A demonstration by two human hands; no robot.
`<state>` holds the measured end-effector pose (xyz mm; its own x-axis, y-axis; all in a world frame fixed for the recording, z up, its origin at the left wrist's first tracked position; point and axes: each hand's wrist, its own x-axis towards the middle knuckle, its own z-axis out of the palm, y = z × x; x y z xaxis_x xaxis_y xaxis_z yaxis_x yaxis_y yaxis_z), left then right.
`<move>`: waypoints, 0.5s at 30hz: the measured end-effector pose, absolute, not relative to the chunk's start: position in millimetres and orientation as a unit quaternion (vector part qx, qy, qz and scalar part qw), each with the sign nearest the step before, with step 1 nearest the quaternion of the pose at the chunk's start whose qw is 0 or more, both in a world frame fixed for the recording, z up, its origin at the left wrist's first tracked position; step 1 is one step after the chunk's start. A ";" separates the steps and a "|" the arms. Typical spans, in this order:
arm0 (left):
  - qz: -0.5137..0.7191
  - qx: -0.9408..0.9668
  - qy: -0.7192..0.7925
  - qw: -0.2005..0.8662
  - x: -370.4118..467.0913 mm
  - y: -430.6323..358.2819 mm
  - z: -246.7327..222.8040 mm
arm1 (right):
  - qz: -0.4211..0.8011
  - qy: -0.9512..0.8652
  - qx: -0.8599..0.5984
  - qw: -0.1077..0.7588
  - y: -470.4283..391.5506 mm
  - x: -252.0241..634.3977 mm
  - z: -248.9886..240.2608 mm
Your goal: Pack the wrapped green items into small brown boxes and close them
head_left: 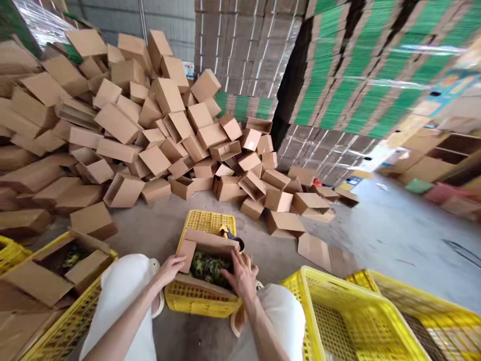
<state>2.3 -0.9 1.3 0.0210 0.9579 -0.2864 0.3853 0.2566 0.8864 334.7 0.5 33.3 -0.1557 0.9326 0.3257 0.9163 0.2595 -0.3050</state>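
An open cardboard box (212, 241) rests on an upturned yellow plastic crate (197, 306) between my knees. Dark green, leafy-looking contents (208, 265) fill its inside; their exact kind is hard to make out. My left hand (173, 268) grips the left side of the box at its flap. On the opposite side, my right hand (242, 276) is closed around the right wall, with the thumb on the inner side. Just behind the box, a yellow and black tape dispenser (231, 235) lies on the crate.
At my left, a yellow crate (88, 296) holds another open carton (41, 281). Yellow crates (349, 306) stand at my right. A large heap of empty cartons (158, 130) spreads ahead over the concrete floor (150, 225), before tall stacks of flattened cardboard (338, 70).
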 end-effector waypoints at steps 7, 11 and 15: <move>0.325 0.477 0.653 0.490 11.0 -3.8 12.7 | 0.122 -0.737 -0.551 0.371 -10.8 329.2 35.3; 0.329 0.506 0.653 0.456 9.8 -3.4 10.2 | 0.256 -0.700 -0.604 0.281 -0.2 322.3 35.1; 0.343 0.507 0.648 0.455 9.6 -4.5 1.3 | 0.302 -0.682 -0.615 0.255 11.2 345.9 30.9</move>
<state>9.6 -4.5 1.3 -0.0733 0.9676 -0.2415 0.3445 0.2518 0.9044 345.9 11.2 30.9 -0.1135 0.9933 -0.0237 0.6849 0.0609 -0.7260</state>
